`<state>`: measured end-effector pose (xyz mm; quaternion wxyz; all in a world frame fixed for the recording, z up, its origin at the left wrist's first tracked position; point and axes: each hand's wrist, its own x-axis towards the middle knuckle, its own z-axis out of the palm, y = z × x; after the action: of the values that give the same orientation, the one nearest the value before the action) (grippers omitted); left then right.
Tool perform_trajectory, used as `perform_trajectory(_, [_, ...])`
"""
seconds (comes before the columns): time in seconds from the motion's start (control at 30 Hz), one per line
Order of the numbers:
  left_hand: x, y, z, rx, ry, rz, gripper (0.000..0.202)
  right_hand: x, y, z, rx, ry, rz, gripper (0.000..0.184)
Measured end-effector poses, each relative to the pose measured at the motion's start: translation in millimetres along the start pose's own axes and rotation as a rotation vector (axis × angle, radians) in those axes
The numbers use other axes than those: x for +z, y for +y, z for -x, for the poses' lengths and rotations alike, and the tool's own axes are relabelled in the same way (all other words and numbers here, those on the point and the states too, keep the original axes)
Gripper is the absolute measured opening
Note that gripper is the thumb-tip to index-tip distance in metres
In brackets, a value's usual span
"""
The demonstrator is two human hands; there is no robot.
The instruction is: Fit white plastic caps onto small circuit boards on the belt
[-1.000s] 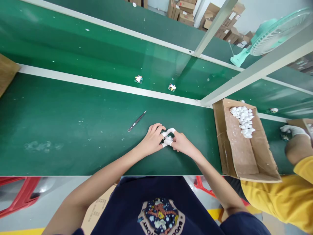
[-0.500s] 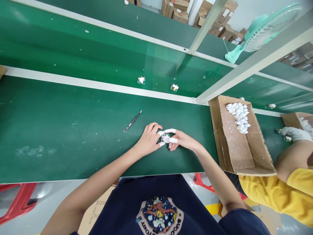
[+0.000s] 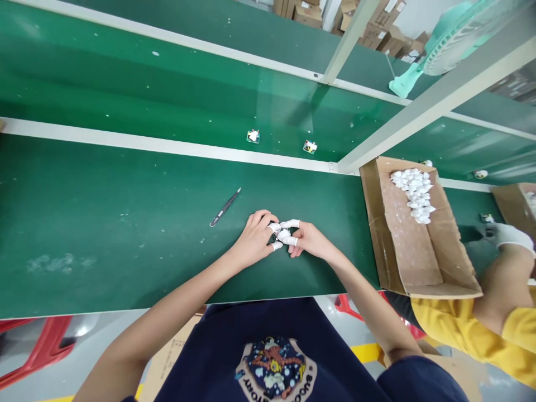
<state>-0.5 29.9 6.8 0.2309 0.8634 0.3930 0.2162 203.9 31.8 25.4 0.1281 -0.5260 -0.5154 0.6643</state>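
Note:
Both of my hands meet over the green bench, around a small circuit board with a white part on it [image 3: 284,234]. My left hand [image 3: 256,239] pinches its left side between thumb and forefinger. From the right, my right hand [image 3: 309,239] grips the white part with thumb and forefinger. White finger cots cover those fingertips and hide much of the board. Up and left of my left hand, a pair of dark tweezers [image 3: 225,207] lies on the bench, untouched.
Two small circuit boards, one left [image 3: 253,136] and one right [image 3: 310,147], sit on the green belt beyond the white rail. A cardboard box [image 3: 422,262] holds white pouch-like pieces [image 3: 414,192]. A co-worker's gloved hand [image 3: 513,237] is at far right. A metal post [image 3: 377,146] and green fan [image 3: 444,50] stand behind.
On the belt, the boards have shifted right relative to the post. My right thumb has moved slightly left over the white part. The co-worker's hand has come away from a board.

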Motion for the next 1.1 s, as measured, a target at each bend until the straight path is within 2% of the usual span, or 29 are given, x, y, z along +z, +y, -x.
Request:
perform_trajectory(0.1, [-0.1,0,0,-0.011,-0.002,-0.018,0.027,2,-1,0,-0.004,-0.025,0.033,0.060])
perform_trajectory(0.23, [0.6,-2,0,0.013,-0.005,-0.028,0.026,12,4,0,-0.066,0.168,0.205,0.044])
perform_trajectory(0.3, [0.4,-2,0,0.020,-0.007,-0.039,0.027,17,6,1,-0.078,0.202,0.236,0.042])
perform_trajectory(0.5, [-6.2,5,3,0.018,0.071,-0.161,0.043,16,10,0,-0.086,0.173,0.208,0.049])
perform_trajectory(0.6, [-9.1,7,4,0.136,0.025,-0.197,0.024,10,10,2,-0.067,0.136,0.164,0.047])
perform_trajectory(0.7, [-9.0,6,4,0.173,0.013,-0.195,0.012,2,6,4,-0.031,0.018,-0.008,0.049])
perform_trajectory(0.83, [-5.4,4,3,0.150,0.031,-0.183,0.013,-2,-3,4,0.025,-0.007,-0.150,0.045])
perform_trajectory(1.0, [-0.3,4,3,0.041,0.062,-0.136,0.030,4,-6,-2,0.071,0.044,-0.064,0.031])
perform_trajectory(1.1, [0.9,2,3,-0.005,0.065,-0.133,0.028,6,-4,-5,0.055,0.070,-0.042,0.029])
